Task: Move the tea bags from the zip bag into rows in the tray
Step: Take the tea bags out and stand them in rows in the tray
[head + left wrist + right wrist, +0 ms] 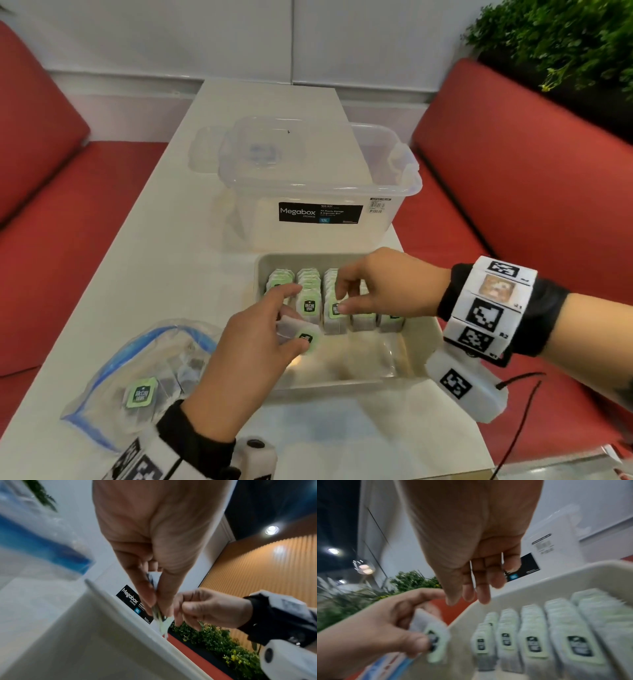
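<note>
At a white table point(144, 260) between red benches, the left hand point(246, 346) pinches one tea bag point(301, 337) over the tray point(419, 346), ready for a row. The right hand point(383, 284), fingers loosely curled and holding nothing, steadies the standing rows point(329, 301). The zip bag point(144, 373), left of the tray, holds more.

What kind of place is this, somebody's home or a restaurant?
Most likely a cafe or diner booth, though I can't be sure. Red padded benches sit on both sides of a long white table, a leafy hedge planter stands behind one bench, and the left wrist view shows ceiling spotlights and a ribbed wooden wall.
</note>
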{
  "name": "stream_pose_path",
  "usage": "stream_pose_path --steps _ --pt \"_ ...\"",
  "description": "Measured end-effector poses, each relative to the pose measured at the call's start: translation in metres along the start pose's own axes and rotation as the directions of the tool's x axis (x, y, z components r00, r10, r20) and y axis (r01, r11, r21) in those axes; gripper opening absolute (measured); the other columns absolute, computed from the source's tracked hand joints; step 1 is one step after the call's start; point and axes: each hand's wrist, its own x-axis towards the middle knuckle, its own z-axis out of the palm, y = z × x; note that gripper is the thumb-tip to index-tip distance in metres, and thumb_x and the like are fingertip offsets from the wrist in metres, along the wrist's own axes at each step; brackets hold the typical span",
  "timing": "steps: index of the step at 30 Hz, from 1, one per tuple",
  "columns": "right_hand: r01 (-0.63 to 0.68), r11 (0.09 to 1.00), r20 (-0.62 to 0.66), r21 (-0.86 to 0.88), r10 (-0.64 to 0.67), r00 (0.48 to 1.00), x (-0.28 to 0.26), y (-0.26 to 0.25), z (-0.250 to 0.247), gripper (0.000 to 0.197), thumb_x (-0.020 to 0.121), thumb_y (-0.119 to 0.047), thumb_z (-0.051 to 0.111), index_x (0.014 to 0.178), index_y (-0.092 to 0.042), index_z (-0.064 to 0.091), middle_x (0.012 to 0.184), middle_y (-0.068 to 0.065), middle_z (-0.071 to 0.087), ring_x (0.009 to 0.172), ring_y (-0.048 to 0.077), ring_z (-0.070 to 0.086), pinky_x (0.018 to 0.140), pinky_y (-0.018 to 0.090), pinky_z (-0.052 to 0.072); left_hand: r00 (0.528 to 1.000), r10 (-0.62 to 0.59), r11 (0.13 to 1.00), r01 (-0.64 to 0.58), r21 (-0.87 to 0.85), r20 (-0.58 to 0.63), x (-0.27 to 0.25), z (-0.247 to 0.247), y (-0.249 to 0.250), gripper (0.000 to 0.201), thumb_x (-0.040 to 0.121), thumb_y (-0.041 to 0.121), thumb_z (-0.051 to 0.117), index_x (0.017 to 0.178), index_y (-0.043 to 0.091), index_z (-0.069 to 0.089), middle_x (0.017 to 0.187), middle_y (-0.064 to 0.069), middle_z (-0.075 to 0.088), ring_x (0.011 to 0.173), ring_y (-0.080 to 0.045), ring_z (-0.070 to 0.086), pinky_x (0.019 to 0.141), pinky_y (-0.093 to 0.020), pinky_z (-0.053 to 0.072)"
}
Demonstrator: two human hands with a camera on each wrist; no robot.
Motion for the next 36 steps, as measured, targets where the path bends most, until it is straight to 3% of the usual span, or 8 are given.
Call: stream_pose_path --steps 6,9,11,15,19,25,29,36 --pt "0.148 0.974 -0.155 0.173 -0.121 0.981 -0.01 -0.046 0.017 0.021 0.083 -0.045 0.064 0.095 -0.028 0.063 0.085 -0.012 0.064 0.06 -0.003 0.048 0.065 0.026 0.045 0.996 -0.067 0.988 0.058 0.146 0.052 0.005 -0.004 0.024 0.094 0.064 0.017 0.083 0.138 0.034 0.027 0.078 0.024 0.043 0.071 -0.002 0.049 0.061 -0.009 0.035" --pt "0.12 0.965 -0.203 0.234 -0.072 0.976 -0.011 -0.047 0.024 0.021 0.084 -0.044 0.063 0.094 -0.028 0.054 0.091 -0.012 0.064 0.06 -0.004 0.046 0.063 0.025 0.042 0.998 -0.051 0.999 0.051 -0.007 -0.039 -0.001 -0.005 0.024 0.072 0.065 0.016 0.082 0.12 0.038 0.042 0.079 0.015 0.054 0.064 0.001 0.057 0.059 -0.004 0.041" --pt "0.095 0.946 -0.207 0.311 -0.03 0.978 -0.014 -0.044 0.024 0.025 0.085 -0.042 0.062 0.094 -0.023 0.049 0.094 -0.008 0.063 0.063 0.0 0.049 0.062 0.023 0.04 0.987 -0.09 0.973 0.059 -0.221 -0.131 -0.004 -0.005 0.017 0.053 0.069 0.015 0.08 0.111 0.032 0.052 0.086 0.005 0.06 0.065 -0.007 0.064 0.059 -0.013 0.05" --pt "0.063 0.946 -0.184 0.317 -0.004 0.983 -0.016 -0.042 0.021 0.015 0.084 -0.029 0.067 0.084 -0.019 0.055 0.081 -0.008 0.059 0.072 0.014 0.056 0.07 0.031 0.046 0.981 -0.179 0.804 0.103 -0.586 -0.073 -0.008 -0.002 0.014 0.02 0.079 0.006 0.069 0.094 0.018 0.064 0.098 -0.007 0.065 0.076 -0.015 0.068 0.062 -0.022 0.056" --pt "0.082 0.91 -0.26 0.406 0.029 0.965 -0.011 -0.044 0.012 0.011 0.084 -0.018 0.067 0.083 -0.025 0.058 0.076 -0.01 0.059 0.063 0.001 0.051 0.063 0.019 0.042 0.986 -0.169 0.843 0.137 -0.52 -0.014 -0.009 0.001 0.013 0.008 0.086 0.013 0.064 0.087 0.021 0.065 0.088 -0.004 0.063 0.075 -0.013 0.064 0.067 -0.03 0.059" --pt "0.105 0.942 -0.267 0.32 -0.017 0.963 -0.008 -0.054 -0.003 0.01 0.083 -0.02 0.068 0.092 -0.024 0.071 0.078 -0.006 0.07 0.069 0.009 0.062 0.072 0.025 0.05 0.989 -0.106 0.919 0.059 -0.391 -0.101 -0.005 0.0 0.017 0.004 0.087 0.026 0.061 0.084 0.028 0.062 0.086 0.007 0.066 0.083 -0.026 0.065 0.073 -0.046 0.057" --pt "0.09 0.924 -0.282 0.371 0.019 0.959 -0.008 -0.055 -0.005 0.01 0.087 -0.028 0.063 0.092 -0.022 0.068 0.083 -0.002 0.072 0.075 0.013 0.068 0.078 0.037 0.053 0.977 -0.109 0.917 0.028 -0.398 -0.182 -0.003 -0.003 0.019 0.009 0.086 0.024 0.063 0.078 0.028 0.065 0.079 0.006 0.069 0.078 -0.015 0.065 0.078 -0.048 0.055" --pt "0.076 0.93 -0.278 0.359 0.029 0.96 -0.012 -0.052 -0.005 0.007 0.082 -0.031 0.07 0.085 -0.026 0.069 0.074 -0.006 0.07 0.064 0.005 0.06 0.062 0.019 0.045 0.97 -0.021 0.947 -0.058 -0.316 -0.242 -0.004 -0.001 0.014 0.006 0.086 0.028 0.062 0.08 0.03 0.062 0.073 0.015 0.065 0.071 -0.003 0.059 0.074 -0.026 0.051"
